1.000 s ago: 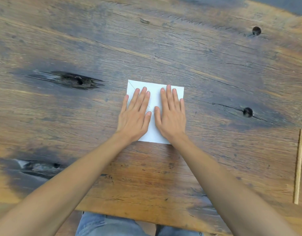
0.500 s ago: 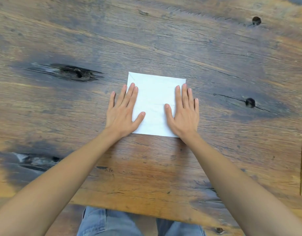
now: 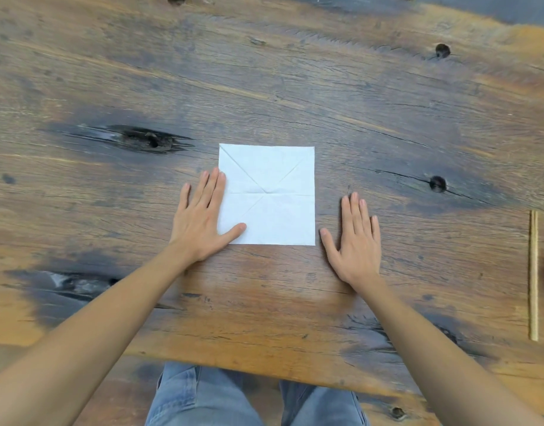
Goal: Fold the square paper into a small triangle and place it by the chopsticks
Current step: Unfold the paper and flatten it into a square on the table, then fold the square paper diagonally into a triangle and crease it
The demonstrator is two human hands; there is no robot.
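The square paper (image 3: 273,179) lay flat and unfolded on the wooden table (image 3: 326,87), marked with diagonal creases and one crease across its middle. My left hand (image 3: 200,222) rested open and flat at its left edge, fingers together, thumb and index finger overlapping the sheet, gripping nothing. My right hand (image 3: 355,241) lay spread and empty on the wood just beside the paper's right edge. The chopsticks (image 3: 533,275) sat well off beyond my right hand.

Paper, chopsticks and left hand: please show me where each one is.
paper (image 3: 270,176), head view, upper half above the flat crease
chopsticks (image 3: 533,272), head view, middle of the sticks
left hand (image 3: 197,226), head view, back of the hand
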